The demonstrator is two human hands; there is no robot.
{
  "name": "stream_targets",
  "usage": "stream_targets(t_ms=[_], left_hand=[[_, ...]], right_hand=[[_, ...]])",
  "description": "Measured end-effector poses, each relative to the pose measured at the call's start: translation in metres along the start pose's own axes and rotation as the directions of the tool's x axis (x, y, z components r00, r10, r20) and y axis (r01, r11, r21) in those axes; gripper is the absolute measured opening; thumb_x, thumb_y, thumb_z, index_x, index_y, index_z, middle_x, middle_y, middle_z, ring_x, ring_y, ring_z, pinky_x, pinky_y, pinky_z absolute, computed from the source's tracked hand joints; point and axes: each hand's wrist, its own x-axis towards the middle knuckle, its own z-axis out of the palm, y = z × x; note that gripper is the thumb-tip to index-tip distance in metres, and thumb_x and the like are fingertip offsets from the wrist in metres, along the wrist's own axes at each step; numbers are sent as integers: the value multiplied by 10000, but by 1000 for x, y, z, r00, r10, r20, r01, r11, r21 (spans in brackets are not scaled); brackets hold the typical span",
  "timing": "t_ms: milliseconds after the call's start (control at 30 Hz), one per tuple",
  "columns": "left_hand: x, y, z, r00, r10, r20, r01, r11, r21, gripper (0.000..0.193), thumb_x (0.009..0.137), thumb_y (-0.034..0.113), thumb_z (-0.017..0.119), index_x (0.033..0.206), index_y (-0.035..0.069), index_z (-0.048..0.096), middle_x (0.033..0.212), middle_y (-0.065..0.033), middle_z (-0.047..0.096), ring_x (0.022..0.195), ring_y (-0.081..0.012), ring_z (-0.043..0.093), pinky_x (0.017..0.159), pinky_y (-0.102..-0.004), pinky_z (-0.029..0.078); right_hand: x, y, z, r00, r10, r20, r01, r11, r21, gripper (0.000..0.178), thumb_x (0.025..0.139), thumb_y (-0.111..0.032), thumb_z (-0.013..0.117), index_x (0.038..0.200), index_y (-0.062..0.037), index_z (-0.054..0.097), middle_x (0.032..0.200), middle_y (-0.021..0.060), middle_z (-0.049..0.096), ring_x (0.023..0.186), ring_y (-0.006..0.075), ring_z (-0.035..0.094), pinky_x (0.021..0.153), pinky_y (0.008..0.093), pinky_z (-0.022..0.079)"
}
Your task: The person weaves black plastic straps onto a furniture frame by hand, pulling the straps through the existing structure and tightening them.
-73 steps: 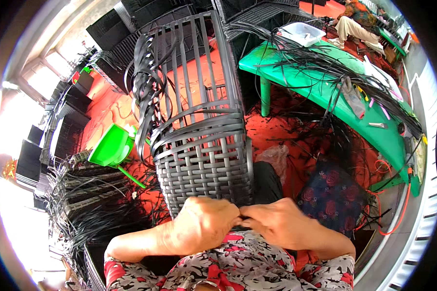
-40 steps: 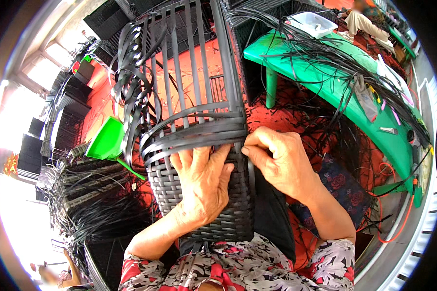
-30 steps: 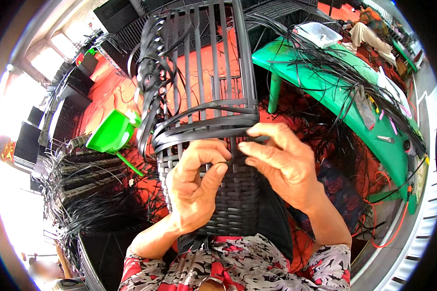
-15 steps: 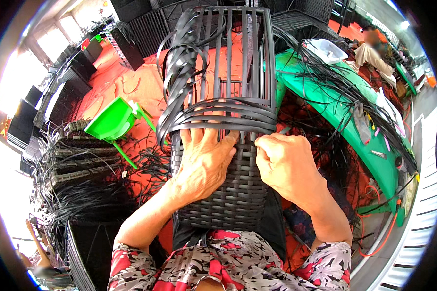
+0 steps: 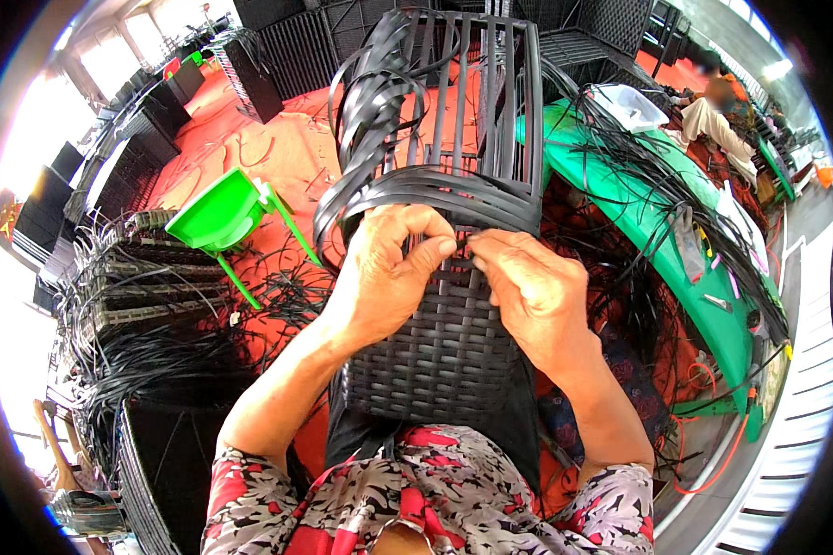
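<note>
A partly woven black frame (image 5: 519, 120) stands before me, with its tight basketweave panel (image 5: 426, 356) toward my body. Long flat black strips (image 5: 426, 191) loop across its bars in a loose bunch, just above the woven part. At the weave's upper edge, my left hand (image 5: 386, 268) is closed, thumb and forefinger pinching a strip beneath that bunch. Close by, my right hand (image 5: 535, 282) pinches at the same row with bent fingers. The fingertips of both hands nearly meet, and what lies between them is mostly covered.
A bright green plastic chair (image 5: 215, 215) stands at left on the red floor covering (image 5: 241, 148). Piled woven pieces and loose strips (image 5: 148, 370) lie below it. On the right, a green table (image 5: 657, 222) carries strips and a clear plastic tub (image 5: 627, 106). A person (image 5: 717, 120) sits far right.
My right hand has moved left from the frame's right side to the middle of the weave. My left fingers, formerly spread under the strips, have curled into a pinch.
</note>
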Motion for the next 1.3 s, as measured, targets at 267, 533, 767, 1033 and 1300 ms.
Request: stream_targets(t_ms=[267, 533, 767, 1033, 1300], left_hand=[[-13, -27, -13, 967, 252, -47, -237, 949, 207, 109, 874, 45, 627, 979, 30, 650, 904, -101, 669, 847, -260, 623, 794, -355, 473], [-11, -24, 1, 974, 160, 162, -227, 702, 675, 360, 754, 13, 569, 1112, 16, 606, 1470, -288, 315, 1290, -491, 353, 1039, -585, 284], [-10, -26, -12, 996, 85, -22, -77, 970, 229, 91, 815, 62, 665, 873, 10, 618, 940, -149, 600, 921, -297, 560, 800, -407, 423], [-2, -6, -49, 999, 3, 49, 4, 991, -136, 74, 894, 53, 603, 865, -13, 591, 725, -73, 566, 672, -187, 540, 653, -323, 451], [-25, -51, -43, 963, 259, -68, -232, 933, 274, 198, 849, -58, 562, 1030, -12, 628, 1042, -199, 576, 1004, -365, 564, 880, -397, 442]], right_hand=[[15, -2, 15, 990, 107, 92, -113, 992, 62, 136, 790, 14, 671, 920, 15, 634, 754, 136, 633, 650, 285, 639, 601, 362, 520], [28, 3, 33, 960, 98, 263, -23, 962, -274, 67, 752, 43, 636, 812, 12, 632, 767, 185, 624, 746, 368, 622, 670, 417, 496], [14, 4, 35, 995, -104, 3, 104, 989, -101, 184, 771, 42, 678, 948, 1, 654, 881, 142, 638, 754, 346, 647, 642, 393, 542], [28, -3, 45, 922, 287, 259, -375, 826, 421, 186, 837, -2, 673, 1017, 41, 656, 841, 132, 663, 659, 169, 633, 595, 293, 517], [42, -9, 46, 957, 98, 272, -71, 991, -109, 61, 744, -36, 589, 735, 15, 620, 716, 235, 619, 675, 416, 618, 610, 453, 499]])
